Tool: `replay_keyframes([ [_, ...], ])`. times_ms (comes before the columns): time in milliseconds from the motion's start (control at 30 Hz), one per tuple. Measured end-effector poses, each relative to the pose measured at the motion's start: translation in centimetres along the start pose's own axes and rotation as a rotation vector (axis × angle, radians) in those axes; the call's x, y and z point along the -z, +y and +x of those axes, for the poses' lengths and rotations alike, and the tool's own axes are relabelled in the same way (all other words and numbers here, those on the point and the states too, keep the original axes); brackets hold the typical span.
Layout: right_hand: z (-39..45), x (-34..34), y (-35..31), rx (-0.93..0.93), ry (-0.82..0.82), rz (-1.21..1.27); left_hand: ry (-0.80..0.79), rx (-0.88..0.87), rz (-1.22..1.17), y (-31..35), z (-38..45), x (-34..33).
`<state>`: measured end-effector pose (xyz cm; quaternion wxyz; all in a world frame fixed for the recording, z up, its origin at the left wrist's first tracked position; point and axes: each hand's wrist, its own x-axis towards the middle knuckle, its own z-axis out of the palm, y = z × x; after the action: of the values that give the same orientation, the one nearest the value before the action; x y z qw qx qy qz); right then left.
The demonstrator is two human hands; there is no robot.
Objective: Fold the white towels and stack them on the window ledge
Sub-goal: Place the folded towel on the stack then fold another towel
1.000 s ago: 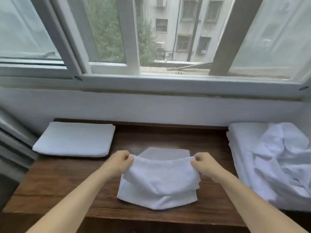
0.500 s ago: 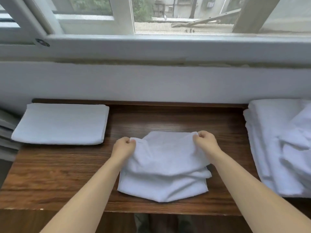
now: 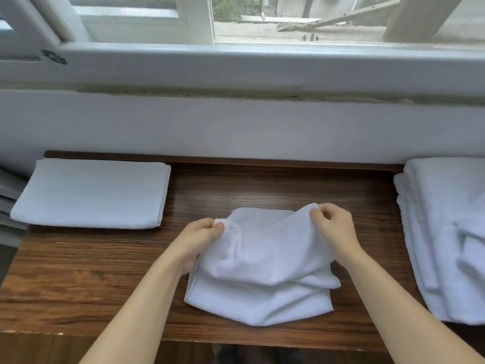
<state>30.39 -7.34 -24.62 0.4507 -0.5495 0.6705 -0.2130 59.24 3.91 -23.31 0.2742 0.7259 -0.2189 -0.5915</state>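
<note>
at the middle of the dark wooden bench (image 3: 262, 185), the left hand (image 3: 199, 240) and right hand (image 3: 334, 227) are each pinching a far corner of the half-folded white terry towel (image 3: 262, 274). best to be laying those corners square onto the layer beneath, then smoothing flat, before joining the folded white towel stack (image 3: 91, 193) at left.

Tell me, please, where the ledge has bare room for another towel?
Bare wood runs between the folded stack and the right pile, behind the held towel. The front-left corner is bare too. The right end is crowded.
</note>
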Motion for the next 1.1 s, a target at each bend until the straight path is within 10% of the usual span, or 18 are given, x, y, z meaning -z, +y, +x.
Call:
replay_keyframes([
  [633, -0.6, -0.9, 0.8, -0.003, -0.061, -0.221, 0.21, 0.112, -0.432, 0.6, -1.0, 0.8],
  [1100, -2.3, -1.1, 0.5, -0.009, 0.232, 0.242, 0.051, 0.391, -0.399, 1.6, 0.0, 1.0],
])
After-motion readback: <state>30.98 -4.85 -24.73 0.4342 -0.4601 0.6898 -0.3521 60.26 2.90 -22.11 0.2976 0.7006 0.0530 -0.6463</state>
